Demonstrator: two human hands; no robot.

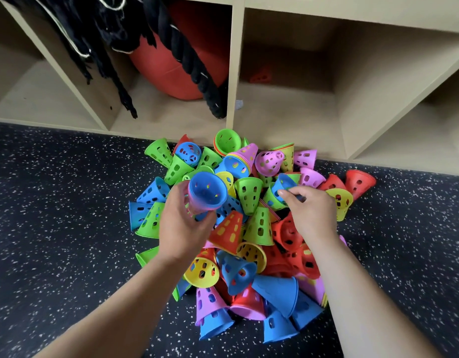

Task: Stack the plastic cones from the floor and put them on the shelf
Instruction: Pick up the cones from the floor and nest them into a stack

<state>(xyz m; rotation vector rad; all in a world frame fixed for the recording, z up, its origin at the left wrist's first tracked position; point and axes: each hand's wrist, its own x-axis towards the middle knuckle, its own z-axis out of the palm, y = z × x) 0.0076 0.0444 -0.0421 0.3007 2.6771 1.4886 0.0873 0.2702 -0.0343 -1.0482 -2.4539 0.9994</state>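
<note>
Left grip: the person's left grip (181, 228) is curled round a short nested stack of perforated plastic cones (207, 193), blue innermost with pink rims showing beneath. The stack is held just above the heap, its open mouth turned toward the camera.
Right grip: the right grip (313, 215) reaches into the upper right part of the heap. Thumb and fingertips pinch the rim of a single blue perforated plastic cone (281, 186) lying among green ones.
Heap: a heap of loose perforated plastic cones (249, 197) in green, blue, red, yellow and pink lies on the floor. The cones are tipped every way, and some are nested in small stacks. The heap's far edge reaches the foot of the shelf.
Floor: a dark speckled rubber floor (55, 202) spreads on both sides of the heap.
Shelf: a beige wooden cubby shelf (233, 73) stands just behind the heap. The compartment straight ahead holds a small red cone (260, 77) far back, dim and blurred.
Neighbouring compartment: a large red ball (171, 71) sits inside, with a thick black braided rope (181, 47) hanging across it. Black frayed strands (94, 47) dangle to the left.
</note>
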